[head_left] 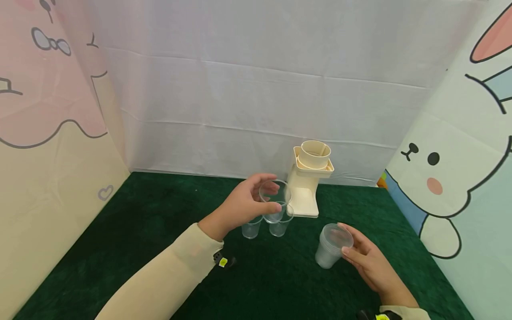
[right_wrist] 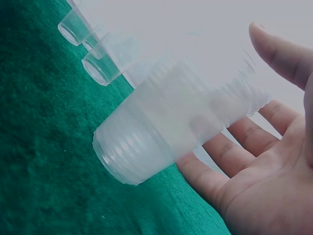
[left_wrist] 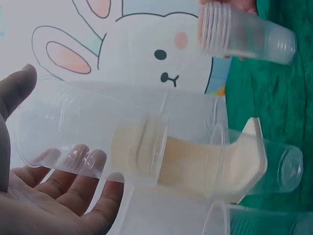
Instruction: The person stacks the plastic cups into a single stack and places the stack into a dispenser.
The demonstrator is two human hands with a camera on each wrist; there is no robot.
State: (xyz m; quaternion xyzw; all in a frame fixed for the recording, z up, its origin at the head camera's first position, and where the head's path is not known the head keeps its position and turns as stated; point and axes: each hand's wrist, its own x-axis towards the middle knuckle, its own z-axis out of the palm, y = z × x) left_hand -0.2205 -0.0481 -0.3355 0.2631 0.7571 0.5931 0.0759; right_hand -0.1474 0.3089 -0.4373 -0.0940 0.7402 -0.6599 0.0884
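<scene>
Head view: L hand (head_left: 242,205) grips a clear held cup (head_left: 283,194), thumb near side, fingers round far side; long axis approx vert., mouth up. Key relation: held cup is above the standing pair, i.e. L standing cup (head_left: 250,229) & R standing cup (head_left: 279,228), its base overlapping R standing cup's rim in this line of sight; contact or not, can't tell from here. L hand is much nearer to the pair. R hand (head_left: 372,263) holds a stack (head_left: 329,251) of nested cups near the rims, thumb near side, fingertips far side; stack is off to the right & closer to the person, axis leaning, rims toward R hand. Beige holder (head_left: 302,193) stands just behind R standing cup, so prob. tight there. Green cloth (head_left: 200,280) underneath.

L wrist view (tipped sideways, cloth at right): held cup btwn thumb & fingers; a gap shows btwn its base & the standing rim below, w/ beige holder behind. 2nd standing cup cut off at bottom edge. Stack well apart, top right.

R wrist view: stack slants, base end toward cloth, fingers along its side; rims washed out, so thumb contact & base-on-cloth unclear. Standing cups small, top left; exact no. unclear.
</scene>
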